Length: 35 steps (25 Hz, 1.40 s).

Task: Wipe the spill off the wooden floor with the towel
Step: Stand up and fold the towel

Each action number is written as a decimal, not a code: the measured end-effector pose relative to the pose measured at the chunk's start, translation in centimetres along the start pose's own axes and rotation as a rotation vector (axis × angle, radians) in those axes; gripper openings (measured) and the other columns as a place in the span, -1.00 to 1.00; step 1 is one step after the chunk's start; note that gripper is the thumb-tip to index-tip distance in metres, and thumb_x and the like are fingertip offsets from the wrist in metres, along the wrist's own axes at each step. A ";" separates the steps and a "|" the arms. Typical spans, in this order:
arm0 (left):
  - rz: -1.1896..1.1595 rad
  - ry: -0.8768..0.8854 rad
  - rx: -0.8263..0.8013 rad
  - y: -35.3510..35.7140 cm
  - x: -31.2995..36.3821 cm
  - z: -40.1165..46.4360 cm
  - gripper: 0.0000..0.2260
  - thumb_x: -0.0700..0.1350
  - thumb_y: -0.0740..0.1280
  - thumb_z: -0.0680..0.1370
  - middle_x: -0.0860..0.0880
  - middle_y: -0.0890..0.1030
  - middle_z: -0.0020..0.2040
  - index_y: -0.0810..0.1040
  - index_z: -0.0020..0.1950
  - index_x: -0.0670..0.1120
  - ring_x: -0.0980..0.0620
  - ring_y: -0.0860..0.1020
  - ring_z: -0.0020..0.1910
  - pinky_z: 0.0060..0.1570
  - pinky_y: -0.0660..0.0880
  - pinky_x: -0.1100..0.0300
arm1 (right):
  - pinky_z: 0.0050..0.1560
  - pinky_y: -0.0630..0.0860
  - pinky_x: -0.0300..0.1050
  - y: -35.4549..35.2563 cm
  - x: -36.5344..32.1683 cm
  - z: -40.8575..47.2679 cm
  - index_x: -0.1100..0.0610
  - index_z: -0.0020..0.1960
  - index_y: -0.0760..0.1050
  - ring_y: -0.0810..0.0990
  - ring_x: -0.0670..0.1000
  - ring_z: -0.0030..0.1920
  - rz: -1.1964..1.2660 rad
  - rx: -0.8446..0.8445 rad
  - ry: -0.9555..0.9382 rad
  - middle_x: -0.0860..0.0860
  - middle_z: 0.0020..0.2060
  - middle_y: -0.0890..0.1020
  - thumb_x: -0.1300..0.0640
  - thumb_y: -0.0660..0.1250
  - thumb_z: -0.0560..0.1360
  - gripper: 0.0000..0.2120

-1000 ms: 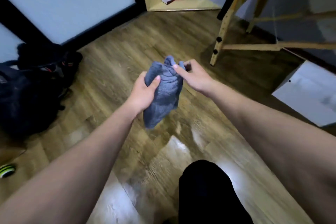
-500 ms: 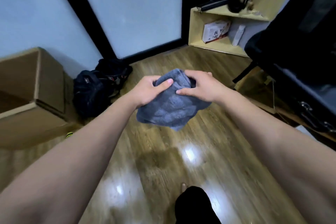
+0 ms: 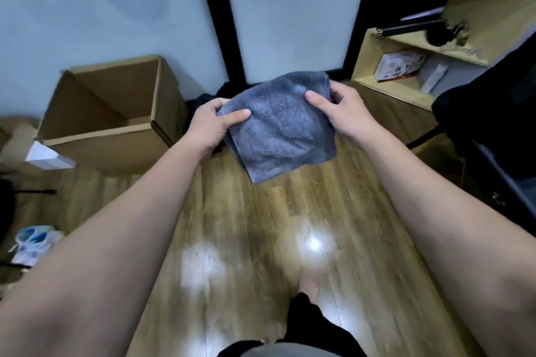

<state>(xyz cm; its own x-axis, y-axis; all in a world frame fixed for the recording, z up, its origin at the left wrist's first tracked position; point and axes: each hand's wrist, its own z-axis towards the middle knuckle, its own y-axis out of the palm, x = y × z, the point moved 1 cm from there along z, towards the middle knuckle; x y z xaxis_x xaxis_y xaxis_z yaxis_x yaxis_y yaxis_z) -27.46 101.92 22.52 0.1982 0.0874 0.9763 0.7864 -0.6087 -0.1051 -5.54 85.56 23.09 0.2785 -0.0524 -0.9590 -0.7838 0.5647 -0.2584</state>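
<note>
Both forearms are bare to the hands [image 3: 345, 113], and black shorts [image 3: 307, 327] cover the thigh.

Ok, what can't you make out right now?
- Spill on the wooden floor: head view, glare patches and motion blur; no clear wet edge.
- Black bag behind the towel: mostly hidden by the towel and left hand.
- Right hand fingers: tucked behind the towel.
- Shelf items: blurred.

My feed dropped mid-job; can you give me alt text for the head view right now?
Both hands, left hand and right hand, hold a grey towel by its upper edge, above the wooden floor. An open cardboard box stands at left, wooden shelves at right.
</note>
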 end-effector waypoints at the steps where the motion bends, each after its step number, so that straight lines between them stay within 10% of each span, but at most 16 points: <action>1: 0.019 0.012 0.005 -0.9 -0.5 -1.1 -0.77 -0.08 0.61 0.35 0.00 0.71 -0.17 0.63 -0.10 -0.05 0.04 0.66 -0.16 -0.09 0.58 0.15 | -0.10 0.51 -0.25 0.7 -0.3 -1.1 -0.03 -0.03 0.64 0.59 -0.21 -0.16 -0.003 -0.001 -0.001 -0.18 -0.19 0.69 0.03 0.44 0.55 -0.97; 7: 0.286 -0.097 -0.235 -6.2 -4.4 -9.7 -0.77 -0.21 0.54 0.50 -0.13 0.72 0.04 0.64 0.12 -0.19 -0.06 0.67 -0.01 0.09 0.62 0.06 | 0.06 0.46 -0.06 5.8 -3.9 -9.7 -0.06 -0.12 0.59 0.53 -0.15 -0.10 -0.327 0.122 -0.154 -0.18 -0.20 0.58 0.03 0.36 0.58 -0.89; 11: -0.041 -0.043 -0.092 -6.6 -5.1 -14.5 -0.73 -0.24 0.51 0.50 -0.16 0.71 0.10 0.63 0.19 -0.22 -0.06 0.67 0.02 0.08 0.62 0.07 | 0.17 0.44 0.20 6.8 -5.3 -14.7 -0.07 -0.14 0.50 0.53 0.02 0.00 -0.468 0.188 -0.110 -0.03 -0.08 0.56 0.00 0.28 0.61 -0.85; 16: -0.224 0.041 -0.058 -3.2 -4.4 -17.7 -0.83 -0.25 0.50 0.52 -0.07 0.74 -0.01 0.66 0.10 -0.12 -0.01 0.70 -0.05 -0.09 0.61 0.15 | 0.01 0.33 -0.21 4.4 -5.1 -20.3 0.16 0.20 0.53 0.56 0.07 0.14 -0.517 0.263 -0.110 0.04 0.11 0.64 0.01 0.17 0.67 -0.72; 21: -0.169 0.123 -0.081 3.0 -4.4 -19.9 -0.83 -0.17 0.50 0.55 -0.03 0.73 0.07 0.66 0.14 -0.07 0.01 0.69 0.08 0.11 0.61 0.12 | -0.06 0.28 -0.21 -0.7 -3.4 -25.4 0.22 0.15 0.49 0.55 0.06 0.10 -0.500 0.327 0.016 0.01 0.03 0.58 -0.05 0.14 0.68 -0.65; 26: -0.141 0.127 -0.038 10.9 -4.9 -22.1 -0.84 -0.14 0.49 0.56 0.05 0.73 0.01 0.65 0.14 -0.08 0.11 0.70 0.01 -0.02 0.60 0.22 | -0.04 0.44 -0.44 -7.0 -1.0 -30.8 0.10 0.36 0.36 0.49 -0.16 0.15 -0.399 0.170 0.122 -0.12 0.20 0.52 -0.21 0.38 0.52 -0.43; 30: -0.052 0.108 -0.091 18.9 -5.3 -24.9 -0.75 -0.08 0.49 0.57 0.04 0.72 0.05 0.62 0.22 -0.11 0.14 0.69 0.02 -0.01 0.60 0.24 | 0.03 0.60 0.12 -13.6 1.4 -35.3 0.06 0.27 0.33 0.54 -0.04 0.12 -0.479 0.267 0.188 -0.11 0.13 0.53 -0.14 0.43 0.48 -0.49; 35: 0.030 0.120 -0.139 27.1 -5.8 -28.1 -0.88 -0.02 0.37 0.65 0.21 0.68 0.00 0.59 0.18 0.04 0.37 0.63 -0.11 -0.15 0.51 0.44 | -0.14 0.63 0.27 -20.4 2.9 -38.9 0.00 0.16 0.27 0.57 0.12 0.11 -0.502 0.332 0.249 -0.06 0.13 0.53 -0.16 0.38 0.50 -0.59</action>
<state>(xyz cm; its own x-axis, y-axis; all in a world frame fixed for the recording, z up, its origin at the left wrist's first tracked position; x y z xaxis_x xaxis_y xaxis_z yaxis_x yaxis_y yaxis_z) -23.79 62.76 19.32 0.1426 -0.0216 0.9895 0.6914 -0.7132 -0.1152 -10.36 41.91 21.08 0.3980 -0.5429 -0.7395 -0.3674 0.6443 -0.6707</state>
